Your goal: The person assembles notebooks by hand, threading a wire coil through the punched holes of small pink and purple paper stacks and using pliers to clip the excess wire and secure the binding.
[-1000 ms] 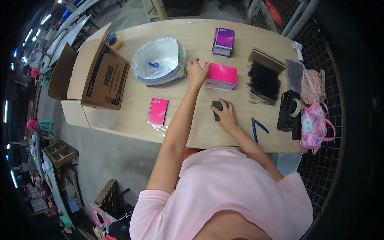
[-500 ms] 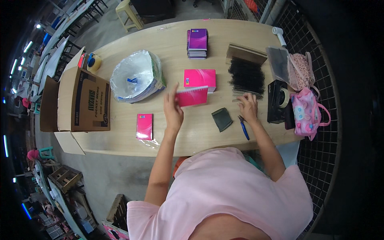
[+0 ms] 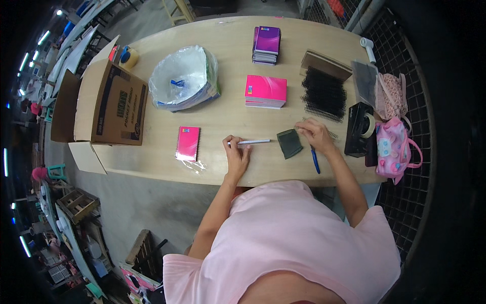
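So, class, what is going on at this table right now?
A person in a pink shirt sits at a long wooden table. The left hand holds a thin white-edged pad on edge against the tabletop, while the right hand fingers a black binding coil beside a dark cover sheet. A blue-handled tool lies near that hand. A finished pink notebook lies to the left, and a pink stack and more black coils lie farther back.

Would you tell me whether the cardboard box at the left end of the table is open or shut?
Open: the cardboard box lies on its side, with flaps spread outward past the table edge.
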Motion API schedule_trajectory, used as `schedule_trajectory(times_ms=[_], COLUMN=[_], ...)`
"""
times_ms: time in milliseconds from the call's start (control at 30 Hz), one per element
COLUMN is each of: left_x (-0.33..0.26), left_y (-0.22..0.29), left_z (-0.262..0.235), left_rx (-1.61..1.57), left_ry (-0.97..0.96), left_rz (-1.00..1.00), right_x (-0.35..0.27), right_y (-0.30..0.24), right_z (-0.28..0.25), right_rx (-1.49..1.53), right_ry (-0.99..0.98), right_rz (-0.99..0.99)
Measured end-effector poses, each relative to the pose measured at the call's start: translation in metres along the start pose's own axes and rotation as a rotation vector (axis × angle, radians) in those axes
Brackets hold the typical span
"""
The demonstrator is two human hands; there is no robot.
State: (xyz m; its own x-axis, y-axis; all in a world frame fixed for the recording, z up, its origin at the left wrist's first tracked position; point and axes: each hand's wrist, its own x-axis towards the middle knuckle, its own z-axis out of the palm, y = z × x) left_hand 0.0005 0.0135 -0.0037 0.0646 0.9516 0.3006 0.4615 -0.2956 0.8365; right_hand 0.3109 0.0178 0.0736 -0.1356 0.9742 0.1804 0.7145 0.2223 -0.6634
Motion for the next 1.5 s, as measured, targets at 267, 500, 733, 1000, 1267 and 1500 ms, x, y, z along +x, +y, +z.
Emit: schedule_trajectory(times_ms=[267, 500, 733, 1000, 1267, 1500], left_x=[0.006, 0.007, 0.011, 0.012, 0.013, 0.014], left_y=[-0.003, 0.001, 0.005, 0.007, 0.007, 0.004], left_z=[0.007, 0.009, 0.008, 0.008, 0.009, 0.012], left_rx=[0.043, -0.007, 0.077, 0.010, -0.009, 0.027], left_ry=[0.033, 0.019, 0.055, 0.055, 0.058, 0.074], left_rz=[-0.077, -0.126, -0.045, -0.088, -0.115, -0.104], right_x=[0.025, 0.034, 0.034, 0.036, 0.035, 0.032], right_y=[-0.032, -0.022, -0.022, -0.028, -0.025, -0.022], right_z=[0.047, 0.063, 0.058, 0.055, 0.061, 0.061], right_rx=[0.286, 0.403, 0.460, 0.383, 0.339, 0.361], right_ry=[-0.109, -0.211, -0.303, -0.303, -0.135, -0.245], right_rz=[-0.005, -0.055, -0.046, -0.093, -0.216, -0.129])
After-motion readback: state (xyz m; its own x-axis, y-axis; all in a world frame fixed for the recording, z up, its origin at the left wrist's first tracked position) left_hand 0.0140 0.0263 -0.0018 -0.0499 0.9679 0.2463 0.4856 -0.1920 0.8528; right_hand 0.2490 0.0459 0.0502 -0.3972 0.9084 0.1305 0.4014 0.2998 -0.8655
